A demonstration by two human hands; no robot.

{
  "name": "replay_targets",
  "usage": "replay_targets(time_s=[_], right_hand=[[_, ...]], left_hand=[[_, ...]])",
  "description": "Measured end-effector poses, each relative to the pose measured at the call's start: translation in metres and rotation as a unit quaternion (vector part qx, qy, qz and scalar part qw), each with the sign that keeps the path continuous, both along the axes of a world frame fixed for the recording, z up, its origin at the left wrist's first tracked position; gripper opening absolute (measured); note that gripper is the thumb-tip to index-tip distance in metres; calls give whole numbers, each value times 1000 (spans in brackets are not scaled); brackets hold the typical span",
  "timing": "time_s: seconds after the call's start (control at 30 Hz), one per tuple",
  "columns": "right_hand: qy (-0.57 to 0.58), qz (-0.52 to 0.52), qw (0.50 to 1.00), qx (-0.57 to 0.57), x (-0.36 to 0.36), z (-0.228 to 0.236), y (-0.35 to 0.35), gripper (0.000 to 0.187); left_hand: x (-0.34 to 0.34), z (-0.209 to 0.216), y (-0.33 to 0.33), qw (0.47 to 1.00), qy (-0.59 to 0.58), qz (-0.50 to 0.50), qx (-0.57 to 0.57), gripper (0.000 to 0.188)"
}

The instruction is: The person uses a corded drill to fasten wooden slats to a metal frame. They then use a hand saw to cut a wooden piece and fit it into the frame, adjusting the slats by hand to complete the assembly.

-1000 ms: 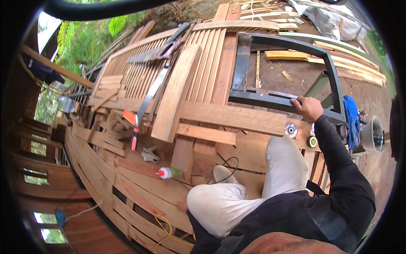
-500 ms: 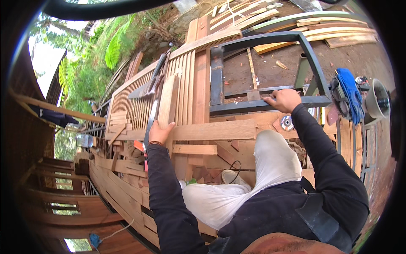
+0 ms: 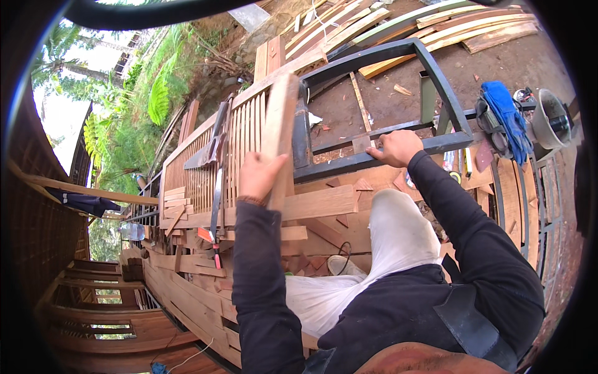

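My left hand (image 3: 261, 177) is closed on a wooden plank (image 3: 283, 121), which stands raised at a slant over the slatted wooden panel (image 3: 249, 118). Closed over the near bar of a dark metal frame (image 3: 349, 167) is my right hand (image 3: 397, 149). Left of the plank, a handsaw (image 3: 202, 157) lies across the slats. Beside it a long bar clamp (image 3: 217, 202) with a red and black handle crosses the panel's near rail. Part of that rail and some slats are hidden behind my left hand and the plank.
Blue gloves (image 3: 507, 118) hang at the right near a grey bucket (image 3: 551, 118). Long timber strips (image 3: 473, 31) lie on the dirt beyond the frame. Wooden boards (image 3: 187, 293) extend along the left. Offcuts (image 3: 363, 184) and a cable loop (image 3: 344, 249) are near my knees.
My left hand has lifted the plank from the panel and brought it rightward, tilting it up. My right hand keeps its hold on the metal frame. The view has shifted slightly.
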State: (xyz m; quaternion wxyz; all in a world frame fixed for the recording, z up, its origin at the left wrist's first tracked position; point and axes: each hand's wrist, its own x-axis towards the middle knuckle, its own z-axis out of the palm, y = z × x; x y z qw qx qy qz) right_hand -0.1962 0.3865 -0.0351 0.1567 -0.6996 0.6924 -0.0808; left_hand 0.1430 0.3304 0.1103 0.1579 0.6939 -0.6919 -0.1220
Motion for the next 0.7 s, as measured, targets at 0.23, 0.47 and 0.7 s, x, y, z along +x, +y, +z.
replay_targets(time_s=[0.23,0.47,0.7], right_hand=[[-11,7,1000,26,2,8,-2,74],[-10,8,999,31,3,11,-3,75],[-7,7,1000,17,1,6,-3,75]], left_hand=[[-79,-29,-28,1000,-7,4,19,82],[-100,-42,-33,1000,8,15,21,89],[-113,-41,-30,1000,0,20,17,87]])
